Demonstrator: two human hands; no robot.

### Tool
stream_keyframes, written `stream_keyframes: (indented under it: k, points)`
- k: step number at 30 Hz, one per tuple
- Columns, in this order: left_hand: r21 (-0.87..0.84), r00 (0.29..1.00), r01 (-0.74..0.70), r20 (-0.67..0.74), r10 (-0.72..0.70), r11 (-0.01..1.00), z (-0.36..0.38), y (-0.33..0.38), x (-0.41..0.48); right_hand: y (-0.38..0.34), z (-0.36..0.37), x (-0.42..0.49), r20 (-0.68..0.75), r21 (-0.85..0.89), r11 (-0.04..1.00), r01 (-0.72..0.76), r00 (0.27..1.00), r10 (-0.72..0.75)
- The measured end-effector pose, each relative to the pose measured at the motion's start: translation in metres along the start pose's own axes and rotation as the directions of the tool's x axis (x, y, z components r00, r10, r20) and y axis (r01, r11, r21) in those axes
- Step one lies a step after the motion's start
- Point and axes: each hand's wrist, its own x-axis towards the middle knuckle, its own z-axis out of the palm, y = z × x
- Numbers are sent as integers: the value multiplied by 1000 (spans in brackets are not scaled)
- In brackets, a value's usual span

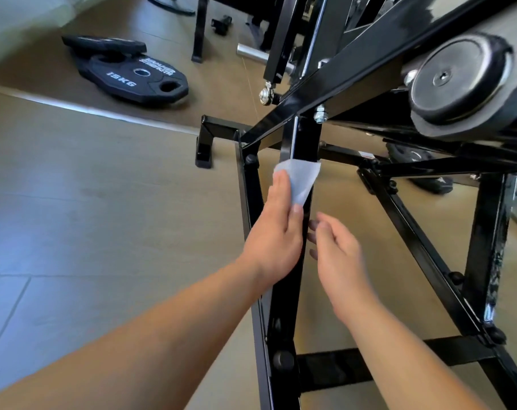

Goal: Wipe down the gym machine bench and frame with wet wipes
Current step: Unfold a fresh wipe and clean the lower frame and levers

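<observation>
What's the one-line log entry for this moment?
phase: frame wipe | left hand: presses wet wipe on upright post | right hand: holds nothing, beside post

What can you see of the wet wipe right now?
The wet wipe is a thin, pale bluish-white sheet, showing as a rough triangle tapering downward. It lies flat against the black upright frame post, just below its joint with the diagonal beam. The left hand presses it there with straight fingers over its left edge, thumb tip on its lower point. The right hand does not touch it.
</observation>
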Motion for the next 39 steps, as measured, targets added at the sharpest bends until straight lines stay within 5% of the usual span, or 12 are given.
stream_keyframes:
  k: [7,12,19,24,26,31,35,39]
  points:
    - [17,983,184,1,-184,983,16,-9,-41,14,-9,-13,8,-1,999,-52,999,52]
    - [15,986,156,56,-156,988,-32,22,15,15,-16,-18,-17,14,996,-92,996,92]
    - [74,985,134,100,-141,988,20,-20,-71,27,-12,-27,-60,41,993,-111,992,114]
    - [-95,907,287,-293,-302,953,7,5,-48,37,-10,-33,-74,100,980,-174,980,182]
    - [-60,894,289,-340,-292,955,-2,4,-31,39,-11,-34,-68,93,981,-173,981,180]
    - [-113,912,301,-257,-320,947,1,-16,-30,43,-10,-37,-64,84,986,-144,987,150]
    - [31,956,263,-146,-256,964,17,-23,-47,46,-7,-42,-45,83,987,-140,989,144]
    - [-24,963,269,-22,-269,963,46,-41,-89,51,-12,-56,74,26,987,-162,984,159]
